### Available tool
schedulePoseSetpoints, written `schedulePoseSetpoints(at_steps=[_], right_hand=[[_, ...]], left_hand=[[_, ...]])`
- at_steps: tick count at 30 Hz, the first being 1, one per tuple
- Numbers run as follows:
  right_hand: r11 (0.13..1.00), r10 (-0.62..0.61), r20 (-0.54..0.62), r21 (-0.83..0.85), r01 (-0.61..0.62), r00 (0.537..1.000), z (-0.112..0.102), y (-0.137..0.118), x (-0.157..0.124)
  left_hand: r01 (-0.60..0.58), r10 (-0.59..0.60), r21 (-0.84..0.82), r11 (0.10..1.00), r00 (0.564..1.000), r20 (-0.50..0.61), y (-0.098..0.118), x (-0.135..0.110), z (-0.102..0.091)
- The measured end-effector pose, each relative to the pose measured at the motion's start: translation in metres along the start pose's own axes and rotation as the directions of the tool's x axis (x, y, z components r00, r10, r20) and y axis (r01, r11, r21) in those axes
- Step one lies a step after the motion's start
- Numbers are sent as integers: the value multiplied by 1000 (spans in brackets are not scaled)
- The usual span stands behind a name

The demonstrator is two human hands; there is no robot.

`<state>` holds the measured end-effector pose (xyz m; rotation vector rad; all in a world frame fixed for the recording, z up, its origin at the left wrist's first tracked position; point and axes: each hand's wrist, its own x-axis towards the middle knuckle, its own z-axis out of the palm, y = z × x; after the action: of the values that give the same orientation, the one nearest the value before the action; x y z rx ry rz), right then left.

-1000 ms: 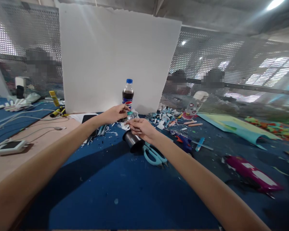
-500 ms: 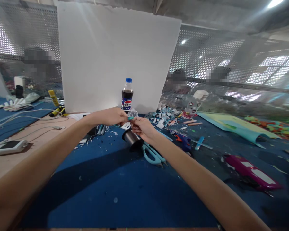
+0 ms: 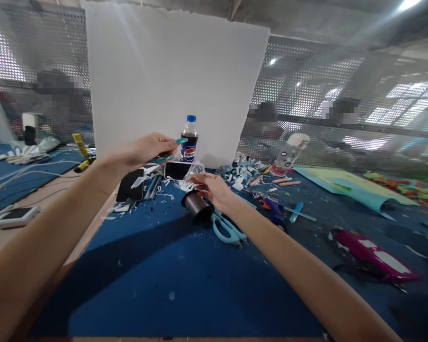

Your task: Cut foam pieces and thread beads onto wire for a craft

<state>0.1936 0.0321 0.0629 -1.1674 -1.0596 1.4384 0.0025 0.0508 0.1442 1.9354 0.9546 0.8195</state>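
Note:
My left hand [image 3: 151,147] is raised left of the cola bottle [image 3: 189,142], its fingers pinched on a thin teal item [image 3: 181,141]. Teal shows at the fingertips and below them; the fingers hide the middle, so its full shape is unclear. My right hand [image 3: 214,187] is closed, its fingers bent at a crumpled clear plastic piece [image 3: 196,168]. Just below that hand, a spool of dark thread or wire [image 3: 196,206] lies on its side. Light blue scissors [image 3: 226,230] lie beside the spool, partly under my right wrist.
Two phones [image 3: 130,185] lie at the left and behind the hands. White and blue scraps [image 3: 248,168] cover the back. To the right are a glue gun [image 3: 274,209], a purple case [image 3: 374,254], a patterned bottle [image 3: 288,154] and coloured sheets [image 3: 356,187]. Cables lie far left.
My left hand has moved up and left, away from my right hand, taking the teal item with it. My right hand has stayed near the spool. The phone behind is now visible.

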Motion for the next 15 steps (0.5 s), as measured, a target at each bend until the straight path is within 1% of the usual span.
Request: schedulePoseSetpoints(at_steps=[4,6,9,15], right_hand=[[1000,3,-13,-24,-4,1000,2,0,-1],[999,-4,-16,-33,4,1000,3,0,-1],[999,-25,-1,-40,25,1000,4,0,-1],[996,-77,46,-47,79,996,3,2,1]], left_hand=[[-45,31,-191,981,997,-75,1,-1,-7],[-76,47,-262,962,992,-116,2,-1,-9],[-112,62,-324,939,985,-160,6,-3,-10],[-168,93,-407,898,976,-197,10,-6,-13]])
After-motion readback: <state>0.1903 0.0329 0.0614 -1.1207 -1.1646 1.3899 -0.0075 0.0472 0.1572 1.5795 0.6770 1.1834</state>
